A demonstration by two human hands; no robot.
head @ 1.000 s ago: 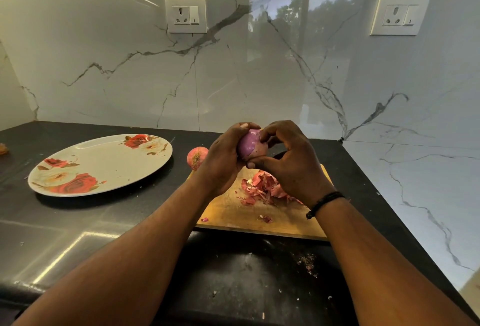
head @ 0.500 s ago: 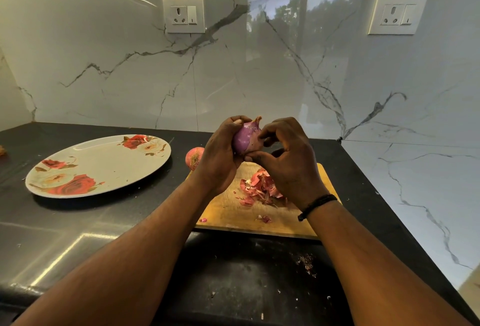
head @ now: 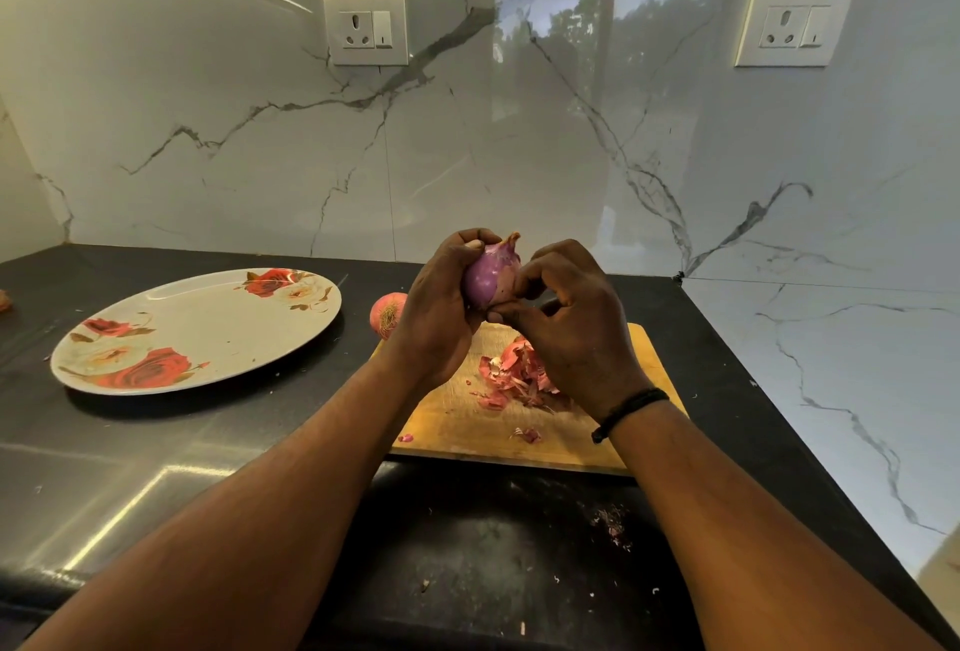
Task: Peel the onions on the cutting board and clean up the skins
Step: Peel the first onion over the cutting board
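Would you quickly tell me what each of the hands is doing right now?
Left hand: grips the purple onion, held above the cutting board.
Right hand: fingertips pinch at the same onion's lower side, apparently picking at its skin.

Item count, kitchen counter, head view.

Onions: two, one peeled purple onion (head: 491,279) held above the board between the left hand (head: 436,318) and the right hand (head: 576,333), and one unpeeled onion (head: 387,314) at the far left corner of the board. Hands: two. Wooden cutting board (head: 467,422): one. Pile of onion skins (head: 514,372): one, on the board, with a few loose scraps beside it; exact scrap number cannot be determined. Floral plate (head: 208,333): one. Wall sockets: two, the left socket (head: 365,28) and the right socket (head: 792,26). Black wristband (head: 628,411): one.
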